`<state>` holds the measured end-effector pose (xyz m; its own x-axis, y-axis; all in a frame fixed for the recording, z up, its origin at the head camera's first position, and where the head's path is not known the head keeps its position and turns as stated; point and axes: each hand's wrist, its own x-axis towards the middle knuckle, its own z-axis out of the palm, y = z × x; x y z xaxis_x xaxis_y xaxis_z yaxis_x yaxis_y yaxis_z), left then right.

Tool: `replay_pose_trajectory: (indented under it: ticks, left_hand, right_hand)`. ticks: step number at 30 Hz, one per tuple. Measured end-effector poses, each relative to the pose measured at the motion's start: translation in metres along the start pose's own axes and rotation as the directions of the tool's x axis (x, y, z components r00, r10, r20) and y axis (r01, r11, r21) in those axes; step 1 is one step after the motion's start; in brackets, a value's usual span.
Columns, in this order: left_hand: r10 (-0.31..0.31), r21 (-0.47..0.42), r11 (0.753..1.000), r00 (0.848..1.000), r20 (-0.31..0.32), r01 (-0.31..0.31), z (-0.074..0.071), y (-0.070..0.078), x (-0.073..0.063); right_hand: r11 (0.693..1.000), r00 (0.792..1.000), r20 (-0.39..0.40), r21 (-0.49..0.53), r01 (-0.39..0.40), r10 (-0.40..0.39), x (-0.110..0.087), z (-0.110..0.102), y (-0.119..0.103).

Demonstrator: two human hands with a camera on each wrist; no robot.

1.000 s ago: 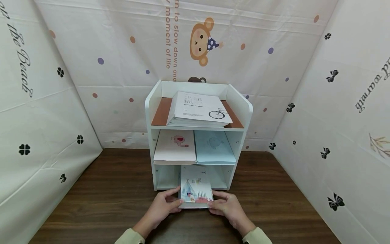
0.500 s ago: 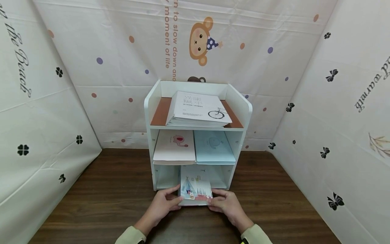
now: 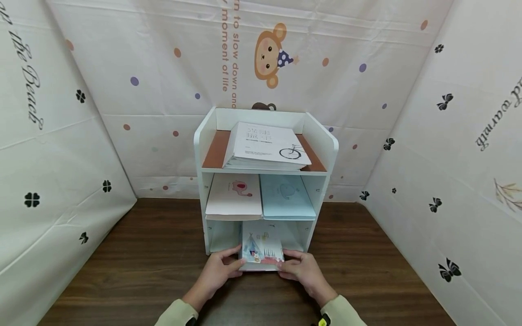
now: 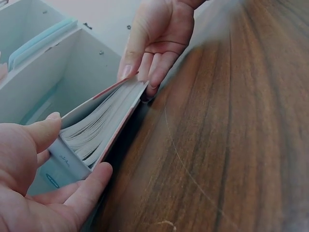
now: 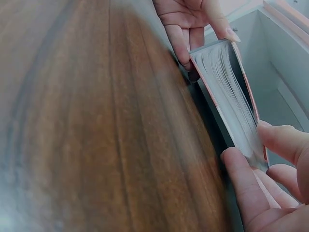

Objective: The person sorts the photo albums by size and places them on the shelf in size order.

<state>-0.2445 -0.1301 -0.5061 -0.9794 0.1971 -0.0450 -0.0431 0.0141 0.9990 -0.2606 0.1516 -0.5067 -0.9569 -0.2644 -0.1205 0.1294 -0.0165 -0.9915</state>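
Note:
A thick hardcover book (image 3: 262, 246) with a tent picture on its cover lies partly inside the bottom compartment of the white shelf (image 3: 207, 237), its near end sticking out. My left hand (image 3: 218, 270) grips the near left corner, thumb on the cover and fingers beneath, by the spine. At the near right corner my right hand (image 3: 302, 271) pinches the book the same way. From the left wrist, the page edges (image 4: 99, 125) face out and the upper cover stands slightly lifted. The right wrist view shows the same page block (image 5: 227, 92) between both hands.
On the middle shelf lie a pale notebook (image 3: 232, 197) with an elephant and a light blue notebook (image 3: 287, 197). A stack of white books (image 3: 269, 147) with a bicycle cover sits on top. Printed cloth (image 3: 163, 149) surrounds the dark wooden table (image 3: 142, 253).
The book has slid a little deeper into the bottom compartment. Both hands have moved forward with it, keeping their hold on its near corners.

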Motion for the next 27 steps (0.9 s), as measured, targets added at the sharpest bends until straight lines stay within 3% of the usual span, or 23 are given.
replay_pose_trajectory:
  ticks: [27]
  left_hand:
    - [-0.027,0.062,0.998,0.997,-0.069,0.031,0.004,0.003,0.011]
  right_hand:
    - [1.0,0.999,-0.043,-0.002,-0.006,0.006,0.013,-0.003,-0.001]
